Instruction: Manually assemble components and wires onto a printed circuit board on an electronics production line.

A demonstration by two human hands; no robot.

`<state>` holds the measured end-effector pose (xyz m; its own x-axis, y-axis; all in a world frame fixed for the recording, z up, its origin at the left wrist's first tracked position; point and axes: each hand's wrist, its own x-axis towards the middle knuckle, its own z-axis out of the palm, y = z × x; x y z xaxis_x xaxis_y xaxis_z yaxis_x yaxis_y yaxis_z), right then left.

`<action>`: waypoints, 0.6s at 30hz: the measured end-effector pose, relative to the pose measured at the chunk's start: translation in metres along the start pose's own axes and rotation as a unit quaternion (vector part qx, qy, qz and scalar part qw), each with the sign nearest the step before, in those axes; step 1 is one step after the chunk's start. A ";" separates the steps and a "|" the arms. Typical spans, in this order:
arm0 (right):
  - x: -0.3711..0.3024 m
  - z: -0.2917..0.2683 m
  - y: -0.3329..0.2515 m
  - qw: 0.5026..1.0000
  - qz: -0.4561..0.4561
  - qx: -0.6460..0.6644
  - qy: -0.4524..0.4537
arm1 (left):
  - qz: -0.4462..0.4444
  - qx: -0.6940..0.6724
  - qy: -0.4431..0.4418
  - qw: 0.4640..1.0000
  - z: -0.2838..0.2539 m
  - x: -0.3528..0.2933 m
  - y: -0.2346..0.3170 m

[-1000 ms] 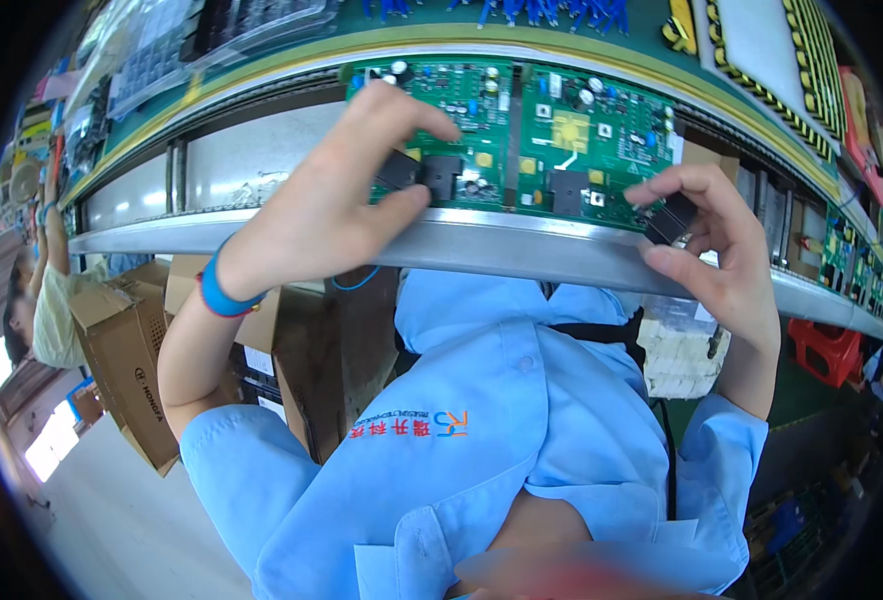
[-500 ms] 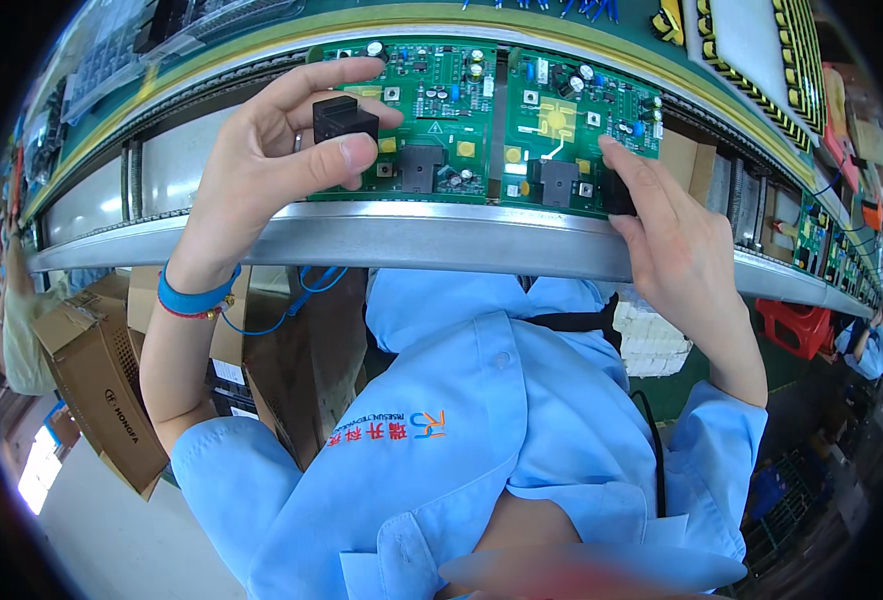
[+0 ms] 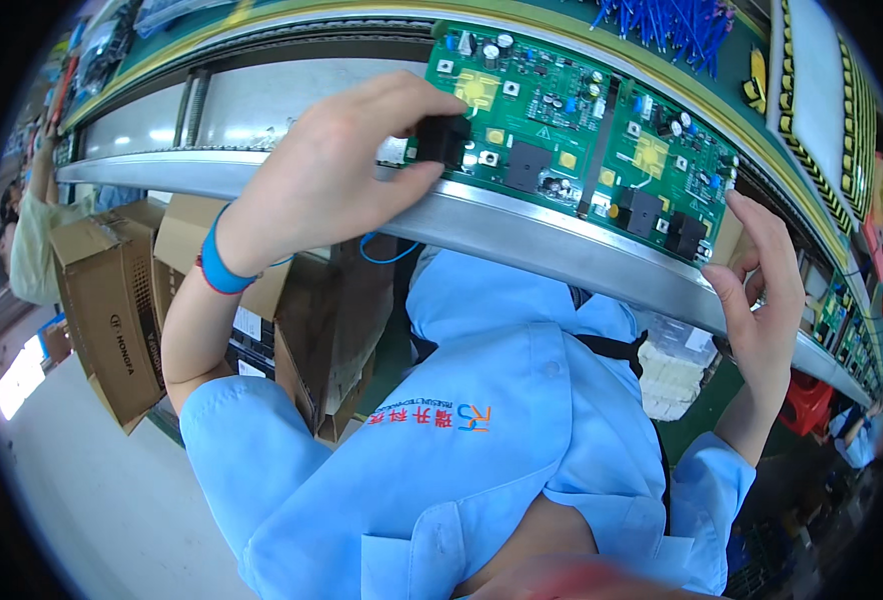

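"One black block component: where?"
"Pinched by left fingers, at the near-left corner of the left green circuit board; nothing visible between parted right fingers. Best pressed square, evenly."

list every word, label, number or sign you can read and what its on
Blue shirt: red, blue and orange chest lettering, not quoted.
Brown box: dark lettering on its side, not quoted.
Left circuit board: white triangle sign; other print too small.
White labels: too small to read.
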<state>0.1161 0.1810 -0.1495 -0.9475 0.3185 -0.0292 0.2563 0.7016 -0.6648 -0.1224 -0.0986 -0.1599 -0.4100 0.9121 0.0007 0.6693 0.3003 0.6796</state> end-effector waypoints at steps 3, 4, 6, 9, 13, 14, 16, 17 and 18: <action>0.004 0.008 0.012 0.999 -0.039 -0.017 0.006 | 0.045 0.105 -0.007 0.993 0.006 -0.001 0.003; 0.005 0.009 0.013 0.999 -0.045 -0.013 0.007 | 0.042 0.111 -0.005 0.993 0.005 0.000 0.005; 0.004 0.009 0.014 0.999 -0.048 0.003 0.015 | 0.037 0.137 -0.036 0.989 0.003 0.005 0.007; 0.001 -0.001 0.014 0.999 -0.019 0.008 0.026 | 0.043 0.159 -0.067 0.984 0.002 0.017 0.013; 0.008 -0.007 0.030 0.997 -0.062 -0.011 0.044 | 0.008 0.131 -0.107 0.986 -0.005 0.019 0.024; 0.012 -0.013 0.033 0.997 -0.067 -0.016 0.042 | 0.006 0.125 -0.103 0.987 -0.007 0.016 0.027; 0.022 -0.026 0.045 0.995 -0.063 -0.024 0.075 | 0.028 0.118 -0.097 0.988 -0.003 0.015 0.027; 0.029 -0.032 0.052 0.994 -0.069 -0.010 0.083 | 0.033 0.115 -0.090 0.989 0.001 0.015 0.026; 0.037 -0.044 0.059 0.993 -0.067 -0.019 0.095 | 0.031 0.113 -0.082 0.990 0.002 0.017 0.028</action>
<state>0.1043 0.2621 -0.1569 -0.9211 0.3324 0.2027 0.1401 0.7687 -0.6241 -0.1088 -0.0743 -0.1424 -0.2701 0.9581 -0.0948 0.8193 0.2805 0.5001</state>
